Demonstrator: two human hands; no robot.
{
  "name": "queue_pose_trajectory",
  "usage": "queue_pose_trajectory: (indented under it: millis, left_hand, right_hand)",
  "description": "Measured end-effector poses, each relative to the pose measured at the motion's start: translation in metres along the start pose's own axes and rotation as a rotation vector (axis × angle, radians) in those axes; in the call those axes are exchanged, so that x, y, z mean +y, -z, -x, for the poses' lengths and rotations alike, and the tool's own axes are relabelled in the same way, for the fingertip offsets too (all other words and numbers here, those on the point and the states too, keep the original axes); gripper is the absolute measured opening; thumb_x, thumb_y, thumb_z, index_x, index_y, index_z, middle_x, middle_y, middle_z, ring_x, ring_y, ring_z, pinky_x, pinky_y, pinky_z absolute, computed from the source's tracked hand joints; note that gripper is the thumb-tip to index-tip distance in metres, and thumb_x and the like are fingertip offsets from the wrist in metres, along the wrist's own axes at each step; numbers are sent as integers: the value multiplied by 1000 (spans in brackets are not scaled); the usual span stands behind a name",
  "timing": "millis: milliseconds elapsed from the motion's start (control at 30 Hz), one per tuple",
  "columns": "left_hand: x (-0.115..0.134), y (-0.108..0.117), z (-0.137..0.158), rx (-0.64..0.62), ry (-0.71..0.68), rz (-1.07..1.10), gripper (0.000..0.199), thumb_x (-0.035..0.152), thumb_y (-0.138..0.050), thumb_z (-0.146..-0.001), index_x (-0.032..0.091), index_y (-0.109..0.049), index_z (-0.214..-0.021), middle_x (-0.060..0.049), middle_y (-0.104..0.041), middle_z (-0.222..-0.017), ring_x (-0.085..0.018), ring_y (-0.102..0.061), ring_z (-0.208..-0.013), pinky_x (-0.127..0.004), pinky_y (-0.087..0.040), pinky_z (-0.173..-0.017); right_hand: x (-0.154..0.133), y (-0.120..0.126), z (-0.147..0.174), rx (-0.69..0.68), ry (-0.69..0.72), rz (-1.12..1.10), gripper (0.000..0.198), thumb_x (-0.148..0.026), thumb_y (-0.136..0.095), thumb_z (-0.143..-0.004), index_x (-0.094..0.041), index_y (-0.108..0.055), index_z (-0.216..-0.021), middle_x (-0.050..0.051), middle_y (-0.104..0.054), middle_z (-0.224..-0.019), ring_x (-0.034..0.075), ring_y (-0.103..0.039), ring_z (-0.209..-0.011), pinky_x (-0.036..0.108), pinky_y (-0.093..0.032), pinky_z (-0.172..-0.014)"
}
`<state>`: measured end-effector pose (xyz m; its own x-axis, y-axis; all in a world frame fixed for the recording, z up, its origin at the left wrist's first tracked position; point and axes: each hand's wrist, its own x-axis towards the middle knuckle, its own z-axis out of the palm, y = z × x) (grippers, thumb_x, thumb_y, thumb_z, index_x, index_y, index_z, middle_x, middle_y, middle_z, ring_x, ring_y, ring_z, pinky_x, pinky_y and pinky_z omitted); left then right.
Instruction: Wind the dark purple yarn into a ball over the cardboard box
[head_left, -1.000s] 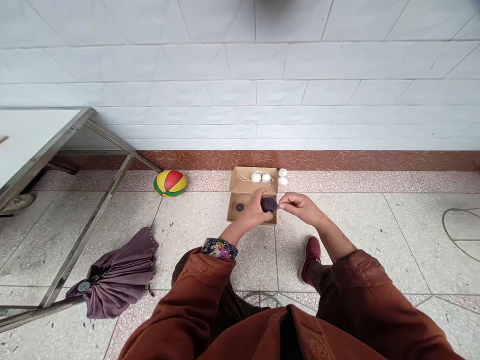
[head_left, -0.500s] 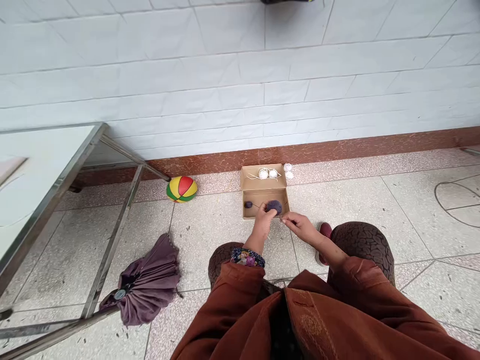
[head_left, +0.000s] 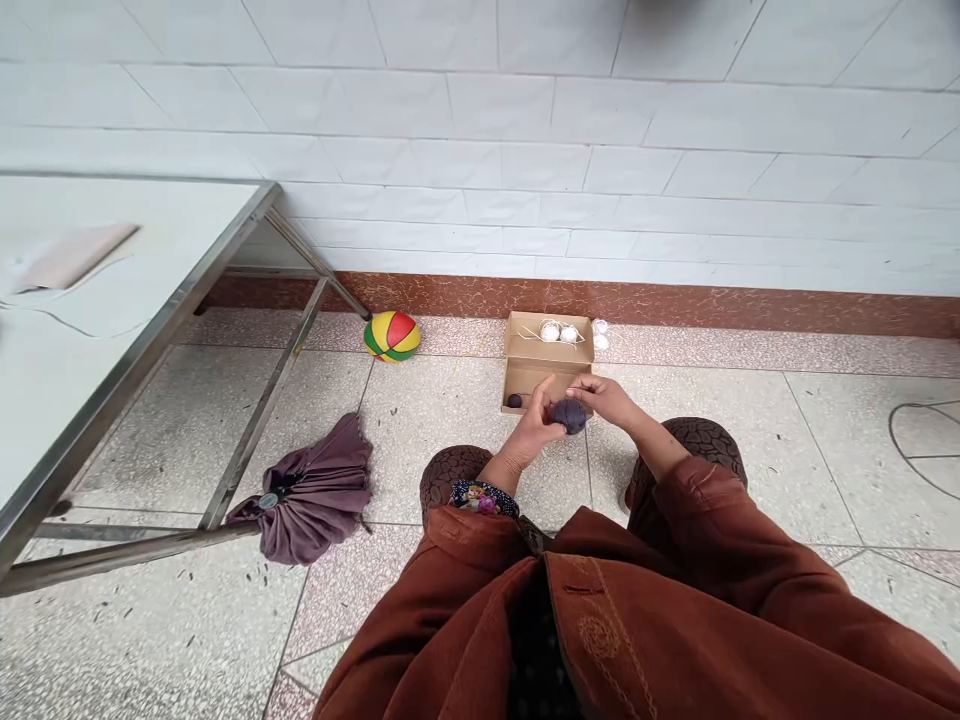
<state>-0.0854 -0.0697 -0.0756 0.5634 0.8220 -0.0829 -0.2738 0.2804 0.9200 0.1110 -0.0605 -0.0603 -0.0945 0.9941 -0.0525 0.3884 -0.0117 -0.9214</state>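
Observation:
In my left hand (head_left: 534, 432) rests a dark purple ball of yarn (head_left: 568, 416), with the fingers curled round its left side. My right hand (head_left: 606, 399) is closed just above and to the right of the ball, its fingertips pinched, seemingly on the yarn strand, which is too thin to make out clearly. Behind both hands an opened cardboard box (head_left: 549, 350) stands on the floor, partly covered by them. A smaller dark ball of yarn (head_left: 514, 401) lies in its left front corner. White balls of yarn (head_left: 550, 331) with loose strands sit in the lid.
Right of the lid are small white round things (head_left: 600, 334). A colourful ball (head_left: 392, 336) lies by the leg of a metal-framed table (head_left: 247, 225). A folded purple umbrella (head_left: 319, 492) is on the floor at left, and a wire frame (head_left: 926, 450) at right.
My right hand has risen from the ball's lower right to its upper right. The ball has tilted in my left hand. The whole view has shifted, showing more of the table.

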Motion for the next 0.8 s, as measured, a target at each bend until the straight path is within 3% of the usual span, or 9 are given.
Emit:
queue_pose_trajectory:
  millis: [100,167,300,433,533,667,800]
  left_hand:
    - [-1,-4,-4,101,-81,128,90,20,-69,-66,26,-38,-151,-2,-57,-104,-16,-56,-94,-31,-44,-89]
    - [-5,-6,-11,218,-88,85,85,19,-69,-67,25,-42,-147,-3,-56,-107,-16,-57,-96,-32,-45,-91]
    - [-14,-10,-27,386,-24,-145,86,14,-71,-64,23,-43,-145,-3,-53,-108,-15,-57,-90,-31,-47,-86]
    - [-15,-15,-36,291,-18,-273,92,13,-71,-63,23,-39,-148,-4,-52,-109,-16,-56,-92,-31,-46,-85]
    - [-14,-23,-37,165,-18,-369,95,12,-72,-60,22,-39,-148,-4,-52,-109,-16,-55,-92,-32,-45,-87]
    - [-11,-37,-32,31,24,-377,100,12,-74,-57,21,-39,-150,-3,-54,-105,-17,-54,-91,-34,-43,-88]
    - [0,-57,-29,21,34,-142,96,15,-73,-59,24,-41,-149,-1,-54,-99,-15,-54,-87,-29,-43,-81]
  right_hand:
    - [20,-22,24,51,7,61,34,-50,-58,-90,-21,-65,-75,0,-63,-70,17,-59,-69,30,-49,-68]
    - [27,-30,46,26,56,131,33,-48,-54,-95,-22,-66,-79,1,-65,-74,19,-61,-73,31,-50,-71]
    - [15,-12,76,-119,206,242,29,-43,-53,-99,-23,-70,-88,4,-69,-85,20,-64,-79,33,-50,-76]
    - [-13,31,65,-56,258,173,26,-41,-55,-99,-23,-71,-90,5,-70,-86,19,-64,-81,32,-49,-78]
    - [-19,52,37,-93,151,135,24,-41,-61,-94,-23,-73,-84,3,-71,-81,19,-63,-75,31,-47,-73]
    - [-3,51,9,-84,29,122,22,-39,-59,-87,-22,-71,-78,1,-69,-76,18,-61,-71,31,-44,-70]
    - [20,44,17,52,-28,-15,29,-47,-57,-84,-21,-67,-77,2,-69,-79,20,-60,-76,32,-45,-74]
